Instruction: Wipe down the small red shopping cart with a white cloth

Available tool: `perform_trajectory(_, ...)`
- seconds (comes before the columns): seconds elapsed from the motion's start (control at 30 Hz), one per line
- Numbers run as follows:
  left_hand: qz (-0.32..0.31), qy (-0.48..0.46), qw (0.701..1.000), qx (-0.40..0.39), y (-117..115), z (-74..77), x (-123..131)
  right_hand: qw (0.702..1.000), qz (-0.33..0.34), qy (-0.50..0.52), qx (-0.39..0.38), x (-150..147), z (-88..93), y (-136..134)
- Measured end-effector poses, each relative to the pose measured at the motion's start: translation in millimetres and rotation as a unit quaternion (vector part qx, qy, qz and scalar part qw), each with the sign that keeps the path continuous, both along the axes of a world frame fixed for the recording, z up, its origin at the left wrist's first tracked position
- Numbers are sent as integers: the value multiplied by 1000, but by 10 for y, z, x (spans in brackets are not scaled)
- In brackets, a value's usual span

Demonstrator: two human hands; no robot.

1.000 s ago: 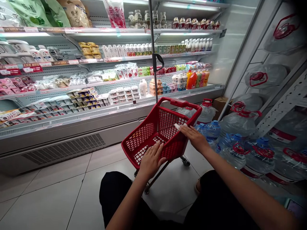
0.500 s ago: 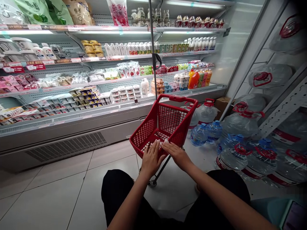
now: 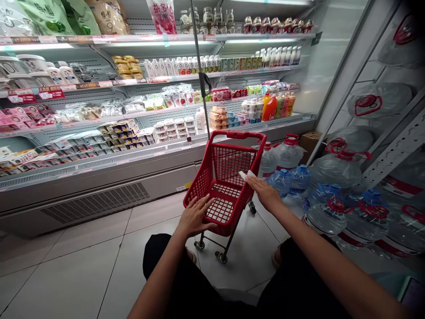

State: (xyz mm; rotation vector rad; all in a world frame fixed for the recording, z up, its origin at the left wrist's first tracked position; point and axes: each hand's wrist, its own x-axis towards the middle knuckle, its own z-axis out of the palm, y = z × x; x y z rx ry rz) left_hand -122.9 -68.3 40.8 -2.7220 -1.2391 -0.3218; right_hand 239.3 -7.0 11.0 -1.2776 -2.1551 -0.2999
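A small red plastic shopping cart (image 3: 227,208) on wheels stands in front of my knees. My left hand (image 3: 195,215) lies open with fingers spread at the near left rim of its basket. My right hand (image 3: 264,191) is by the right side rim, its fingers together on a white tissue (image 3: 244,174). Part of the tissue sticks out past the fingertips; the rest is hidden under the hand. I see the grid floor of the basket between my hands.
A refrigerated dairy case (image 3: 133,168) with several stocked shelves runs behind the cart. Large water bottles (image 3: 325,217) stand on the floor at the right, beside a rack with more bottles. A phone (image 3: 411,297) shows at the lower right edge.
My hands have moved apart: the left back and to the left, the right forward along the basket's right side with the tissue. The cart appears shifted slightly left in view.
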Motion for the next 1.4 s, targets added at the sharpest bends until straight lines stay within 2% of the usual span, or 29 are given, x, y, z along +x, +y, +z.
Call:
perform_trajectory(0.1,31,5,999,15,91,-54,-75,1000,13,14,1,-137,-50,-76)
perform_trajectory(0.2,68,-5,997,39,68,-119,25,999,42,14,-8,-296,-114,-327)
perform_trajectory(0.4,128,-50,989,49,-101,-174,440,997,71,12,-37,-487,-205,-1047)
perform_trajectory(0.57,162,-91,982,43,-284,-261,897,998,49,-7,-41,-593,-245,-1384)
perform_trajectory(0.63,141,-102,984,34,-362,-275,1039,999,34,-14,-33,-670,-279,-1428)
perform_trajectory(0.7,92,-106,990,17,-434,-258,1128,999,24,-16,-18,-733,-324,-1442)
perform_trajectory(0.83,-17,-88,996,-5,-471,-127,1101,1000,21,-16,-9,-672,-382,-1438)
perform_trajectory(0.9,-17,-77,997,12,-397,-34,978,999,17,-18,-31,-534,-373,-1422)
perform_trajectory(1.03,48,-64,996,41,-141,86,642,998,-24,11,-63,-208,-340,-1336)
perform_trajectory(1.1,35,-51,997,40,-58,63,552,996,-56,40,-65,-115,-344,-1292)
perform_trajectory(1.17,18,-48,998,41,-43,-17,581,993,-79,62,-66,-122,-361,-1284)
perform_trajectory(1.3,41,-82,994,62,-156,-218,918,995,-57,59,-65,-424,-404,-1401)
perform_trajectory(1.4,48,-100,991,76,-249,-282,1160,997,-28,52,-40,-679,-425,-1517)
